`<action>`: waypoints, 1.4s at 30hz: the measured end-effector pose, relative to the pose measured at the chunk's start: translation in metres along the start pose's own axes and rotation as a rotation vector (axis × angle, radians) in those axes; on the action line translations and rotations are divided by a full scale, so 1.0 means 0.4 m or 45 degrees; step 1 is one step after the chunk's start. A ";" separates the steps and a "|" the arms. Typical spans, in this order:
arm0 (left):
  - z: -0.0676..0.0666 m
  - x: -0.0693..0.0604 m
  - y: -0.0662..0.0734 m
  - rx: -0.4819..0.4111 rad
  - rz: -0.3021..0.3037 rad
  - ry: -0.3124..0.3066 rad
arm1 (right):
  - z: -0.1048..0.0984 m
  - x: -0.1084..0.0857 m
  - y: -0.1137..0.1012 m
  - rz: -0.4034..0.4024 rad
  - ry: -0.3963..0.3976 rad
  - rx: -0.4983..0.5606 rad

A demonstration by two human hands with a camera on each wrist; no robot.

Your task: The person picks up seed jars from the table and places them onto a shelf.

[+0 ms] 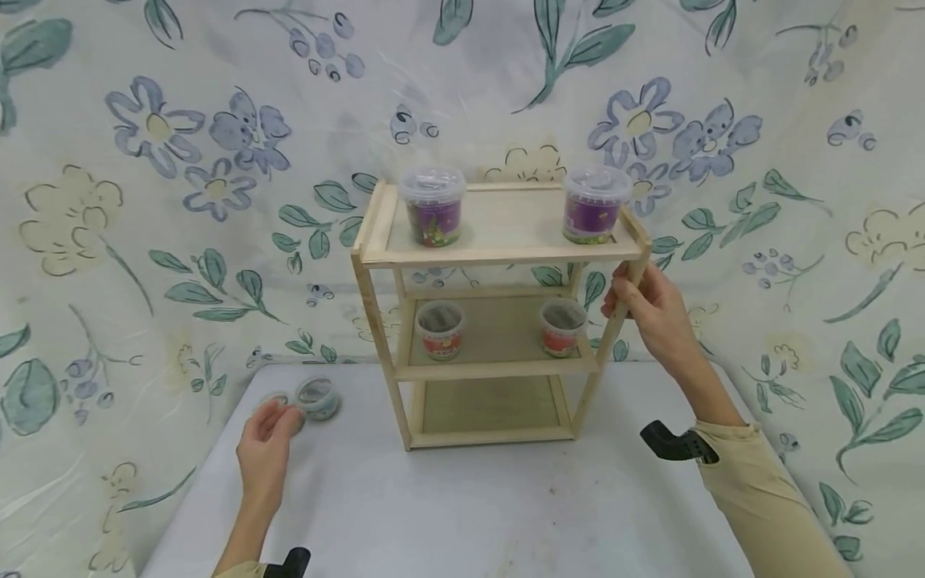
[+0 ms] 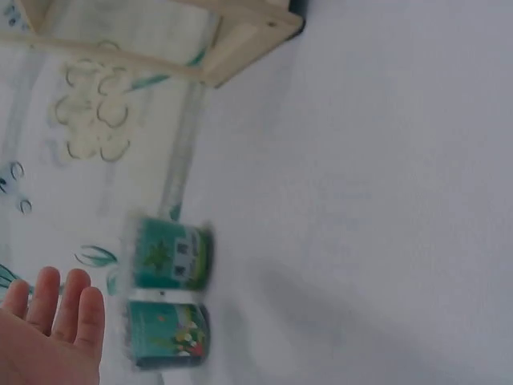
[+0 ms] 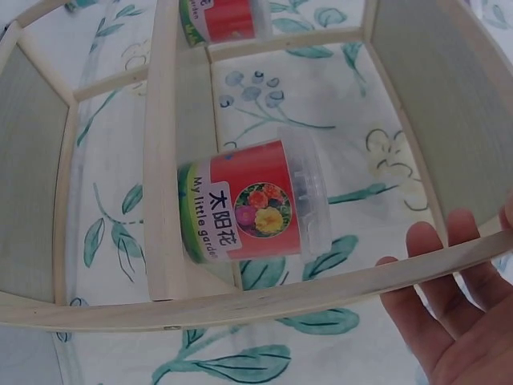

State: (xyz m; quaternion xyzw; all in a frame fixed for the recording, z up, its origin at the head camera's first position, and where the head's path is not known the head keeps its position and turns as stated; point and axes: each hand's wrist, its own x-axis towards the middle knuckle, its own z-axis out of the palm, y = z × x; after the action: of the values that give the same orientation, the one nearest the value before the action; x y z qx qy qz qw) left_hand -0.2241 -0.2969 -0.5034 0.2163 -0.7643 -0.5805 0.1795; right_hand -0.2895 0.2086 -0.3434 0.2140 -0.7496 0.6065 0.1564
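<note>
While right fingers [image 3: 413, 317] hold rack post [image 3: 280, 290], left fingers [image 2: 90, 321] loosely extended beside green tubs [image 2: 170, 329], contents unclear.

Backdrop [image 1: 405, 60], upper frame: off-white, printed with green leaves, lilac-blue flowers centred in yellow, pale yellow blooms outlined in dark line.
Rack [image 1: 477, 258], centre: pale blond wood; lower panels read olive-beige.
Purple tubs [image 1: 438, 218] [image 1: 591, 217], above centre: purple labels, green lower edges, clear lids.
Red tubs [image 1: 442, 345] [image 1: 560, 342], centre: red labels above green; one bears red, pink and yellow flowers.
Teal tubs [image 2: 170, 255] [image 2: 167, 329], lower left of the left wrist view: teal-green labels.
Tabletop [image 1: 433, 514], bottom: white, brownish specks.
Sleeve [image 1: 766, 490], lower right: sandy yellow.
</note>
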 end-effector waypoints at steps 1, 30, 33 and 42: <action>-0.003 0.009 -0.011 -0.022 -0.010 0.042 | -0.001 -0.001 -0.001 -0.001 0.004 -0.002; 0.033 0.147 -0.171 0.046 -0.144 0.140 | 0.015 0.026 -0.010 -0.004 -0.005 -0.043; 0.037 0.154 -0.175 0.100 -0.114 0.135 | 0.012 0.022 -0.007 -0.001 0.002 -0.047; 0.040 0.170 -0.204 0.351 -0.093 0.109 | 0.002 0.011 0.006 -0.003 0.016 -0.050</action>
State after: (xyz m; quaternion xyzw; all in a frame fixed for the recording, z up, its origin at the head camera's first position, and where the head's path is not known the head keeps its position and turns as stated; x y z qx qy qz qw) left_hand -0.2798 -0.3396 -0.5846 0.2911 -0.8200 -0.4664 0.1591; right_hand -0.2943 0.2076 -0.3434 0.2080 -0.7600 0.5930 0.1660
